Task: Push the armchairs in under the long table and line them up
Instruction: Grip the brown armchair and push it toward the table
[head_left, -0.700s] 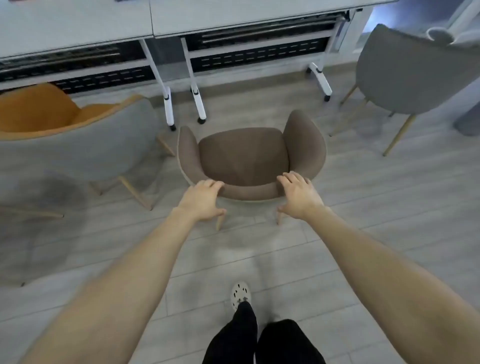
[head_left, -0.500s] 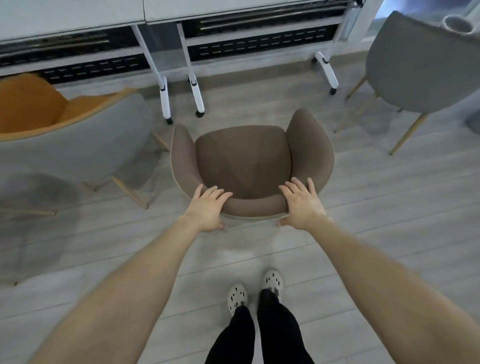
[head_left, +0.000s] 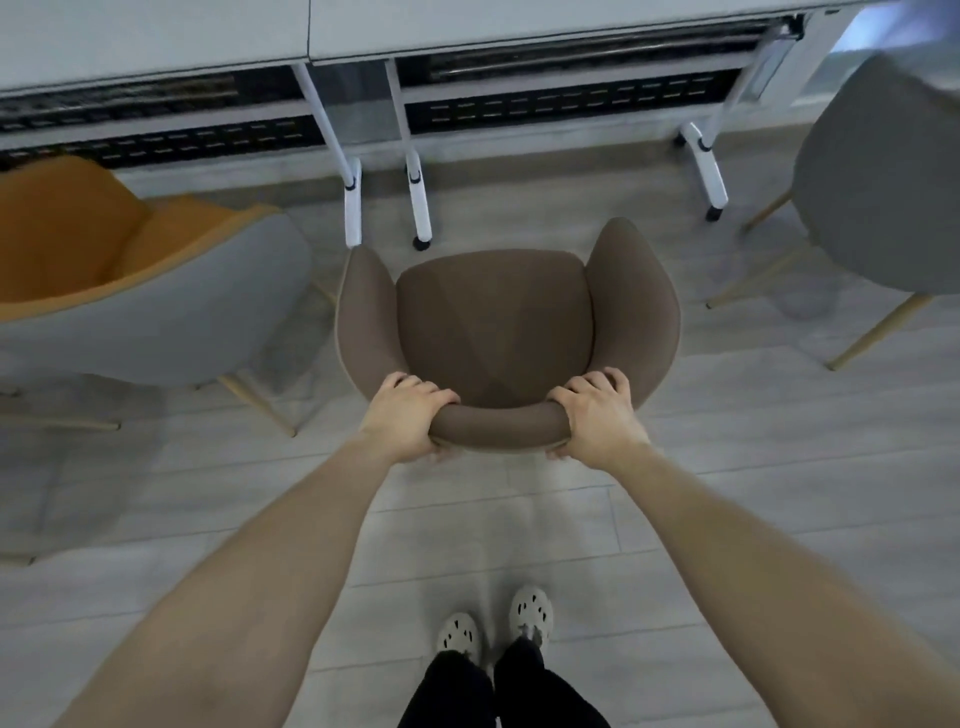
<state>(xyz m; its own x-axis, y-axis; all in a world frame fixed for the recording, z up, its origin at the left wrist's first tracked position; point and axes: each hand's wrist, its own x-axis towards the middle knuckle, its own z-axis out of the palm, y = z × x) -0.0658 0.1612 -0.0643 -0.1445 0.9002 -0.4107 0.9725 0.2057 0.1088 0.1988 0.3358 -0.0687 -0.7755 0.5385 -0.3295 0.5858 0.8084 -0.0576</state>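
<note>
A person's view looked down along two bare forearms to a brown armchair (head_left: 493, 322) on pale plank flooring (head_left: 779, 467). Both hands gripped the top rim of the backrest (head_left: 498, 422). The left hand (head_left: 405, 415) held its left end and the right hand (head_left: 597, 415) its right end, fingers curled over the rim toward the seat and thumbs tucked under the outer side.

Half a second earlier the same hands had lain on that rim with fingers spread and nearly flat; a little before that they had only just touched it. The grasp had since closed round the padding.

Beyond the grip, the seat faced the long table (head_left: 156, 36). The chair stood wholly outside the table edge, its arm tips close to two white wheeled table legs (head_left: 418, 208), much as in the earlier frames.

To the left of the grip sat an orange-and-grey armchair (head_left: 156, 312), just beside the brown one and also not pushed under. Far to the right of the grip stood a grey armchair (head_left: 878, 182), well apart, its back turned to the viewer.

Behind the grip, nearer the viewer, two pale perforated shoes (head_left: 531, 613) stood side by side below dark trousers. In the earliest frame only one shoe had shown.
</note>
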